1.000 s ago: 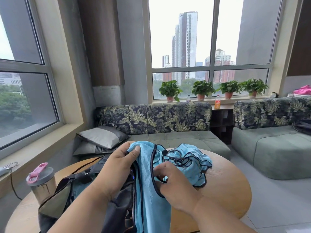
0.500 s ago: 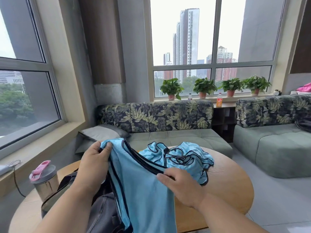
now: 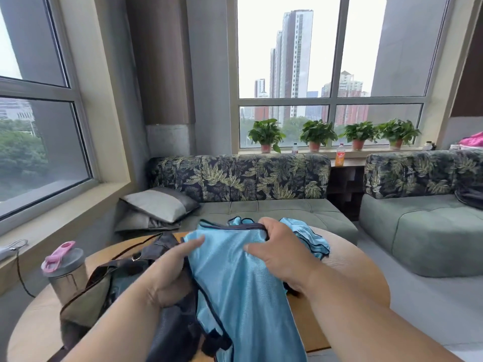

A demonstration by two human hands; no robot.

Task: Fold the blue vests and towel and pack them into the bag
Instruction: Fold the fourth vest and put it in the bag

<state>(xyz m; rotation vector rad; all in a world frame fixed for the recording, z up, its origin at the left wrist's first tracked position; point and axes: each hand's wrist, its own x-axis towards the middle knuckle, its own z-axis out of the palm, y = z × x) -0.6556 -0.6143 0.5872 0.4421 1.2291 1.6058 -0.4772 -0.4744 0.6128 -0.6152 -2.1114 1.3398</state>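
A light blue vest [image 3: 235,278] with dark trim is spread over the round wooden table [image 3: 352,270], its lower part hanging off the near edge. My left hand [image 3: 172,273] pinches its left edge, thumb on top of the cloth. My right hand [image 3: 277,249] grips the dark-trimmed top edge, fingers curled over it. More blue cloth [image 3: 311,236] lies bunched behind my right hand. A dark bag [image 3: 122,278] with a tan panel lies on the table to the left, partly under my left arm.
A steel bottle [image 3: 65,275] with a pink lid stands at the table's left side. Beyond the table is a green sofa [image 3: 274,210] with grey cushions [image 3: 159,205]; a second sofa [image 3: 431,231] stands to the right. A cable [image 3: 19,267] hangs from the window sill.
The vest has been lowered from in front of me onto the table. My right hand moved forward to its top edge, and my left hand came down along its left edge.
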